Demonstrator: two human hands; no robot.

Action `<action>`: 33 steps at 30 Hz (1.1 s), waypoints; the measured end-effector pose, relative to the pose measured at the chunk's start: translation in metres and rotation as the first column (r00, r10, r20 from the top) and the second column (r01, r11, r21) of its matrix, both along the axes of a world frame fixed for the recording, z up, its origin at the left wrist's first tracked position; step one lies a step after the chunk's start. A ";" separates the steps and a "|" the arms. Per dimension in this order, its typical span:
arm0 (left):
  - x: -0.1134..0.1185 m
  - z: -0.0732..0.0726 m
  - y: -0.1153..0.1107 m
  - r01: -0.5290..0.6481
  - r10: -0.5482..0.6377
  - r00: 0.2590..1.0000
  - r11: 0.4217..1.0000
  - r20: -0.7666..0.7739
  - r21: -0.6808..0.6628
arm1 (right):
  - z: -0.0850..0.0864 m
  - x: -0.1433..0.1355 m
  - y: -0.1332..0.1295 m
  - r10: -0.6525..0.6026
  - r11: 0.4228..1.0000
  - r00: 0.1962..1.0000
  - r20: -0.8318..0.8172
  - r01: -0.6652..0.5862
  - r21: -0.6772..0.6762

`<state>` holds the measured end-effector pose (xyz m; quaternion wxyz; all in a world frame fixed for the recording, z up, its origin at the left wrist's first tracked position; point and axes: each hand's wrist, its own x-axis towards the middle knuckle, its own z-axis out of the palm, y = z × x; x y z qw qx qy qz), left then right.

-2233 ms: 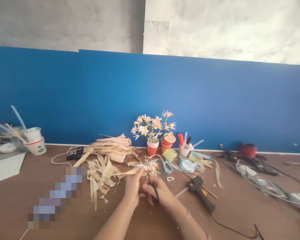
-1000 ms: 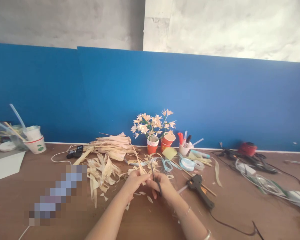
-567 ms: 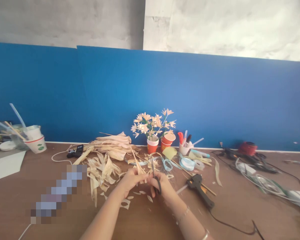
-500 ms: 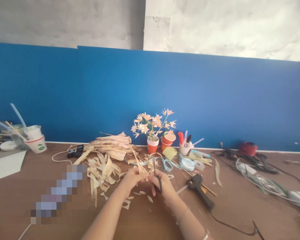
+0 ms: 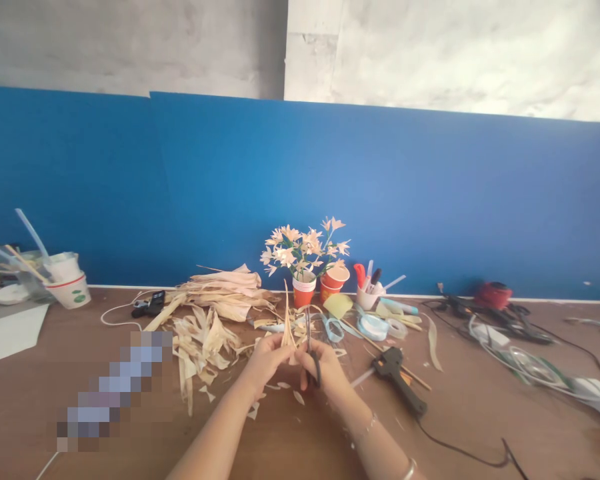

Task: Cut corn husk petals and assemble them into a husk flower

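My left hand (image 5: 267, 360) is closed on a pale dried corn husk strip (image 5: 287, 320), whose narrow tip points up. Close beside it, my right hand (image 5: 325, 367) has scissors (image 5: 316, 368) in it, dark handles around the fingers and blades pointing up. The fingertips of both hands nearly meet at the base of the strip; whether the right fingers also touch it I cannot tell. Small husk cuttings (image 5: 299, 398) lie on the table below. A heap of loose husk pieces (image 5: 207, 340) spreads left of my left hand.
Husk flowers (image 5: 305, 247) stand in stacked paper cups (image 5: 305, 291) at the back. A glue gun (image 5: 399, 380) with its cord lies right of my right hand, near ribbon rolls (image 5: 373, 327) and a pen cup (image 5: 367, 298). Tangled cables (image 5: 525, 367) lie far right.
The husk strip has swung from leaning left to nearly upright in my left hand. My right hand still holds the scissors in about the same place.
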<state>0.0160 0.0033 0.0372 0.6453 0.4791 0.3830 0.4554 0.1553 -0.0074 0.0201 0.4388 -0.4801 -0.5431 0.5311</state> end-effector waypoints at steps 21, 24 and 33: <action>0.001 -0.012 0.009 -0.251 0.250 0.955 0.968 0.161 -0.018 | 0.001 0.002 -0.001 0.085 0.996 0.988 -0.126 -0.085 0.004; 0.003 -0.013 0.011 -0.374 0.378 0.908 0.926 0.180 -0.057 | 0.001 -0.005 -0.006 0.169 0.985 0.985 -0.038 -0.170 -0.016; 0.012 -0.003 -0.001 -0.216 0.290 0.913 0.941 0.287 -0.261 | -0.003 -0.009 -0.009 0.232 0.969 0.971 0.050 -0.235 0.074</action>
